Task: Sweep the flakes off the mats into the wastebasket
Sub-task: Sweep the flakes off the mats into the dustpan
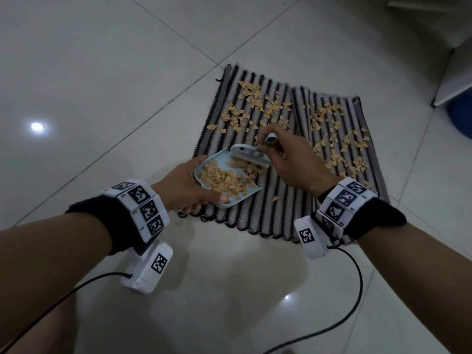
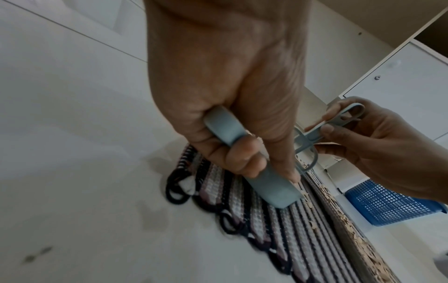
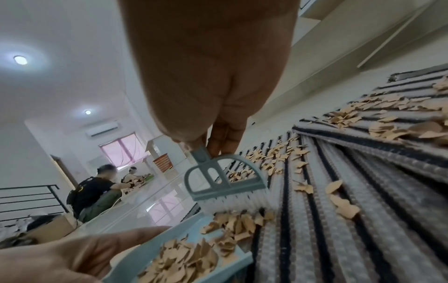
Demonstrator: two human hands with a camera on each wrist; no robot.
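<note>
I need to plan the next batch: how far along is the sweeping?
Early. The near part of the left mat looks mostly swept. The left hand holds a loaded dustpan; the right hand works the brush. Flakes still cover both mats; nothing is visibly emptied.

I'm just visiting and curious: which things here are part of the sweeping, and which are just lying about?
Part of the job: brush, dustpan, flakes, two striped mats, blue basket, left hand, right hand.

Just lying about: cabinet, orange basket, cardboard box.
</note>
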